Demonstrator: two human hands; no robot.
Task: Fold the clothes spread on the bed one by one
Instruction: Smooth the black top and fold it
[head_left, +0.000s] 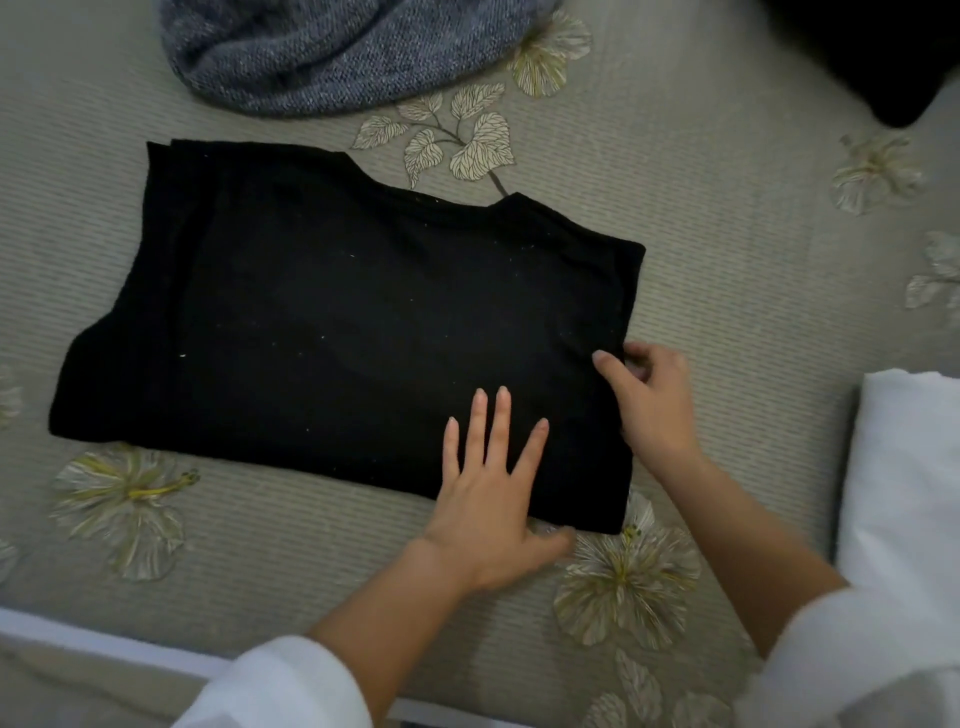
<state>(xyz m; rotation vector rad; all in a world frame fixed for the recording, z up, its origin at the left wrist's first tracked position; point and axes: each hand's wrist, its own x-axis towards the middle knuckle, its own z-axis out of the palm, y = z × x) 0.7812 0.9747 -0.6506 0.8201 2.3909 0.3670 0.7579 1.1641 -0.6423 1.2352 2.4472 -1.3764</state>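
Note:
A black garment (322, 322) lies folded into a flat slab on the bed's grey flowered cover (727, 260). My left hand (493, 488) rests flat on its near right part, fingers straight and spread, the thumb at the near edge. My right hand (649, 400) is at the garment's right edge, its thumb on top and its fingers curled under the edge, pinching the fabric.
A grey-blue knitted garment (332, 52) lies bunched at the far side of the bed. A dark item (883, 57) sits at the far right corner. White cloth (909, 493) lies at the right. The bed's white near edge (104, 639) runs along the bottom left.

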